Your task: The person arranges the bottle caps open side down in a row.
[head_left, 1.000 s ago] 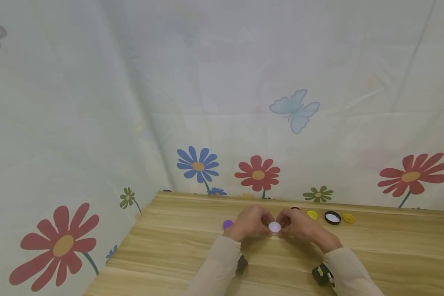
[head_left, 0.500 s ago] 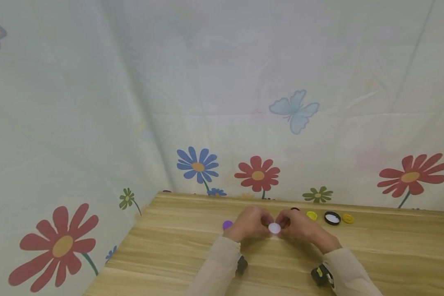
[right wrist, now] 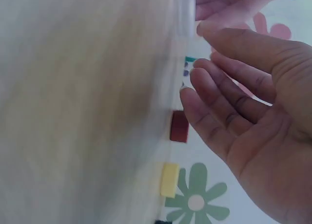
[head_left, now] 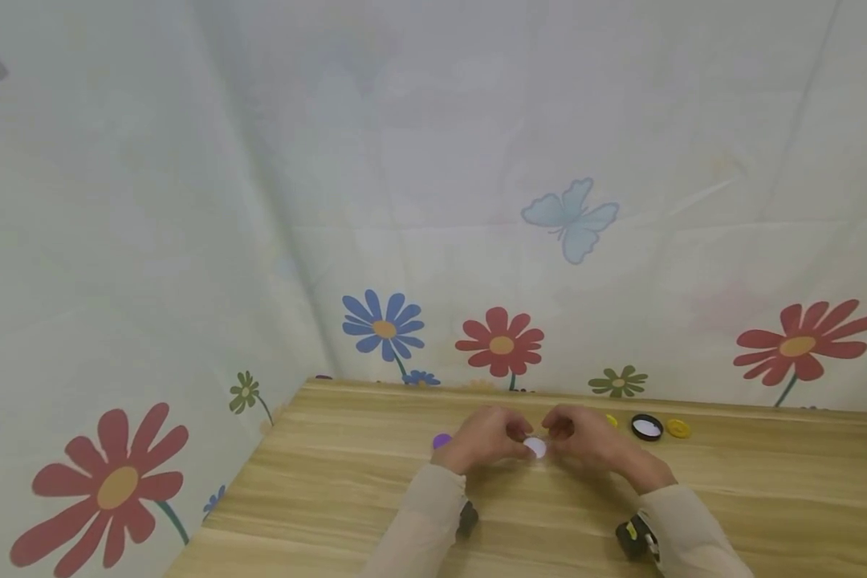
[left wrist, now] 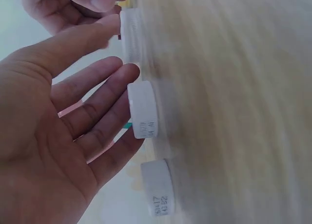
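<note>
In the head view a round white cap [head_left: 535, 447] lies between my two hands, its face slightly tilted. My left hand [head_left: 486, 440] pinches it at its left edge; in the left wrist view the thumb lies on the ribbed cap and the other fingers spread loosely below. My right hand [head_left: 585, 437] is just right of the cap, thumb and fingers apart, holding nothing. Its palm and loosely bent fingers show in the right wrist view, thumb tip close to the cap's edge.
A purple cap [head_left: 442, 441] is left of my left hand. Two white-sided caps [left wrist: 143, 109] with printed codes show in the left wrist view. To the right stand a dark red cap [right wrist: 179, 126], yellow caps [head_left: 678, 429] and a black-rimmed lid [head_left: 647, 428]. A floral curtain backs the table.
My right hand has moved slightly right, its fingers off the white cap, and now covers the dark red one. The white cap has tilted a little. My left hand has barely moved.
</note>
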A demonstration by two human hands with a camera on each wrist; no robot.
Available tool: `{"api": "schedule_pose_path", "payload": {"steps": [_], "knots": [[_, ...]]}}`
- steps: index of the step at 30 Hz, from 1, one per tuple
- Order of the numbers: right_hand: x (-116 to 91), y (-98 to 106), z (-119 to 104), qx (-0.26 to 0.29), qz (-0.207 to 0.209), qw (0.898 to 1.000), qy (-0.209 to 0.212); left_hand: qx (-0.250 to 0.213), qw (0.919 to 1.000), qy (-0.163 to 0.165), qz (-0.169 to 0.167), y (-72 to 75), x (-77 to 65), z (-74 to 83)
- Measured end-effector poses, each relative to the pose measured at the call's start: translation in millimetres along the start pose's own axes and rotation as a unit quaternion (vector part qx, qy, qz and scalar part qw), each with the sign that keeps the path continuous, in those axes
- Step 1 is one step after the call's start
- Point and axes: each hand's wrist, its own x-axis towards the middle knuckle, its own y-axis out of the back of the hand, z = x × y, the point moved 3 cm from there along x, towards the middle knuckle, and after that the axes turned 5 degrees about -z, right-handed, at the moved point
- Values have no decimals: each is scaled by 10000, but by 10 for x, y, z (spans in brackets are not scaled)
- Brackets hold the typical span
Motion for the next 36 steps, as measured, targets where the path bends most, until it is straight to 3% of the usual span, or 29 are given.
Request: {"api": "schedule_pose_path", "payload": {"steps": [6,13,23,36], "knots": [[-61,142,-42,-43,280,9992,-285,-455,9988,51,159,0,61,48],[-132,254,17,-207,555,9979,-278,-116,9975,-265,648,-75,226,131],[-148,398,179,-586,871,9939,-323,-448,9939,23,1012,-149,415,229],[-24,364,372,-582,789,9944,-389,-510,9924,121,1113,-259,591,268]]}}
